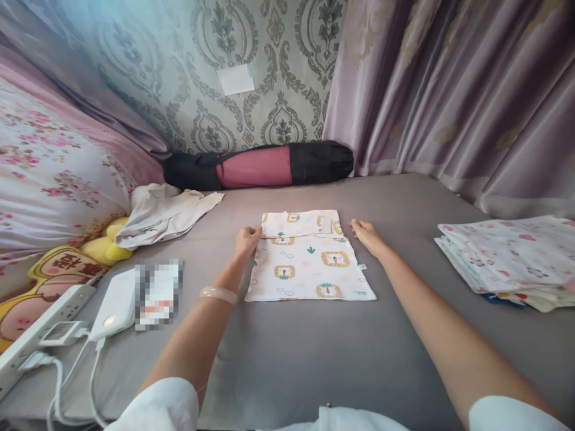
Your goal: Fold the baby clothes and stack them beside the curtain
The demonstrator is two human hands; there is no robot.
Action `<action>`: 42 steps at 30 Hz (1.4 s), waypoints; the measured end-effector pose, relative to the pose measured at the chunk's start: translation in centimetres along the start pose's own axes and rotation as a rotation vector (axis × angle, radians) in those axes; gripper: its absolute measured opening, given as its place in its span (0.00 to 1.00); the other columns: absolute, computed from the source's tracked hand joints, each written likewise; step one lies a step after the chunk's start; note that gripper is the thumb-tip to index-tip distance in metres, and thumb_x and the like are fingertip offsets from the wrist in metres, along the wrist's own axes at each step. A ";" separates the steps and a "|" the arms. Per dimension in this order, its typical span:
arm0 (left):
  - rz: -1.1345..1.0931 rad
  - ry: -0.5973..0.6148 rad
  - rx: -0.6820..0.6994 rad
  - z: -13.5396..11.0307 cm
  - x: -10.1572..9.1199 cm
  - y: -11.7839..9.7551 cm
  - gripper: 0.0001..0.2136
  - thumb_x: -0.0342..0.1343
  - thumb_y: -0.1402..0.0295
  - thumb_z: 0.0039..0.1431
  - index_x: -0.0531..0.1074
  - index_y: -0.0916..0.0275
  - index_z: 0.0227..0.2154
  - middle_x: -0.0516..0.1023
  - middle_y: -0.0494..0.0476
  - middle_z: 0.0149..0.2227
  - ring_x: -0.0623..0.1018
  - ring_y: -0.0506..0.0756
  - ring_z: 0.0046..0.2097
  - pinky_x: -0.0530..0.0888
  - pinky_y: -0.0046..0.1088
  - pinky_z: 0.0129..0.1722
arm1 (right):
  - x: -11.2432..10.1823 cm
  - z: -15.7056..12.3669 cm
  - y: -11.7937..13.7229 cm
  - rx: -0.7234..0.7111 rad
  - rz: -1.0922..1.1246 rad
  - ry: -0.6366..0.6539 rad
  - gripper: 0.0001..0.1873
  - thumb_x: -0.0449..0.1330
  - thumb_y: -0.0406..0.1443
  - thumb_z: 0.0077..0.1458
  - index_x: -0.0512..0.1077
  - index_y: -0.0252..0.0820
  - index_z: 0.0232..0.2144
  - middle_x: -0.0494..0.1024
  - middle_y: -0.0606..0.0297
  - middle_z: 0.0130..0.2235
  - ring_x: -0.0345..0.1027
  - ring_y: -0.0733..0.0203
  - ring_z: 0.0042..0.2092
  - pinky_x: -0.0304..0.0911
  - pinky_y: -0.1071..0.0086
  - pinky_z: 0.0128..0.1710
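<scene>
A white cloth [309,266] printed with tan lion faces and green plants lies flat on the grey sheet. Its far part is turned over toward me as a folded flap [296,225]. At the left edge of this flap, my left hand [248,240] pinches the cloth between its fingertips; a pale bangle [218,294] circles that wrist. My right hand [366,235] is just beyond the flap's right edge, a small gap from the fabric. Its fingers are loosely bent and hold nothing visible. A little tag [363,267] sticks out from the cloth's right side.
To the right lies a stack of folded printed cloths [507,248]. On the left are a crumpled pale cloth [168,215], a white power bank [115,302] with cables and a power strip [49,335]. A black and pink roll [256,166] rests against the wall.
</scene>
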State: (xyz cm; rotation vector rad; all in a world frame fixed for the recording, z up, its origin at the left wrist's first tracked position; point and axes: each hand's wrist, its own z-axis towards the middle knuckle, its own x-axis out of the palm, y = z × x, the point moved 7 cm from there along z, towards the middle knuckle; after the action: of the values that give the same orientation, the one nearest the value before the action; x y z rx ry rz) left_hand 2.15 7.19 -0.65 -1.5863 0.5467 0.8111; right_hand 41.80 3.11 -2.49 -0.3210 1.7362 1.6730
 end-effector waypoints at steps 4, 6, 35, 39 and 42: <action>-0.111 0.076 -0.024 -0.7 0.0 0.8 0.11 0.62 0.59 0.50 0.71 0.61 0.23 0.71 0.53 0.22 0.71 0.54 0.28 0.64 0.27 0.26 | -0.3 -1.1 -0.2 -0.054 -0.075 0.042 0.14 0.55 0.41 0.54 0.77 0.41 0.27 0.77 0.59 0.42 0.71 0.57 0.46 0.63 0.67 0.50; -0.151 0.074 -0.041 -1.0 0.0 1.0 0.09 0.63 0.62 0.47 0.71 0.61 0.23 0.69 0.51 0.20 0.68 0.52 0.25 0.62 0.26 0.24 | 0.1 -1.7 0.3 -0.082 -0.103 0.061 0.09 0.59 0.40 0.50 0.76 0.41 0.25 0.74 0.59 0.44 0.70 0.58 0.45 0.62 0.68 0.50; -0.166 0.096 -0.114 -3.6 -1.2 1.5 0.09 0.64 0.69 0.44 0.68 0.62 0.19 0.66 0.48 0.17 0.65 0.48 0.22 0.62 0.24 0.22 | -1.0 -4.4 2.2 -0.053 -0.232 0.010 0.06 0.60 0.38 0.49 0.73 0.41 0.24 0.71 0.59 0.39 0.69 0.59 0.38 0.64 0.65 0.46; -0.126 0.188 -0.049 -6.1 -1.7 1.8 0.12 0.65 0.64 0.43 0.67 0.61 0.18 0.63 0.46 0.17 0.64 0.48 0.22 0.60 0.24 0.22 | -1.7 -6.6 1.6 -0.017 -0.260 0.006 0.06 0.60 0.37 0.50 0.73 0.42 0.25 0.71 0.61 0.37 0.68 0.61 0.36 0.64 0.66 0.45; -0.140 0.230 0.006 -7.9 -1.9 2.1 0.14 0.65 0.60 0.41 0.66 0.60 0.17 0.60 0.46 0.16 0.65 0.49 0.23 0.58 0.24 0.22 | -1.8 -8.6 1.5 -0.039 -0.285 0.061 0.09 0.59 0.39 0.52 0.71 0.42 0.23 0.71 0.62 0.37 0.68 0.62 0.36 0.63 0.68 0.45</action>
State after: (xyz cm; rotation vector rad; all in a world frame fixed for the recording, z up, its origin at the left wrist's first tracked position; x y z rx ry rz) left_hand 0.91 -1.14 -0.26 -1.7033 0.5943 0.5248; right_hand 39.53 -5.39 -0.85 -0.6132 1.6169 1.5043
